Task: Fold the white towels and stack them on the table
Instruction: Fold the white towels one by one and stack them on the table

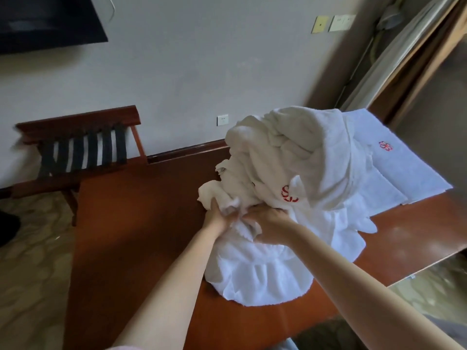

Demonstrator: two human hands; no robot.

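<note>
Both bare forearms reach to a soft, rumpled heap of white terry towels [290, 157] on the glossy red-brown wooden counter [139, 223]. The left hand [217, 219] and right hand [269, 227] each clutch bunched cloth. Behind lie two flat folded towels [409, 170], red-embroidered.

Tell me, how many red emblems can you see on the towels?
2. One red emblem is on the folded towel lying flat at the far right; the second emblem is on the crumpled pile in the middle. Folds may hide more.
</note>
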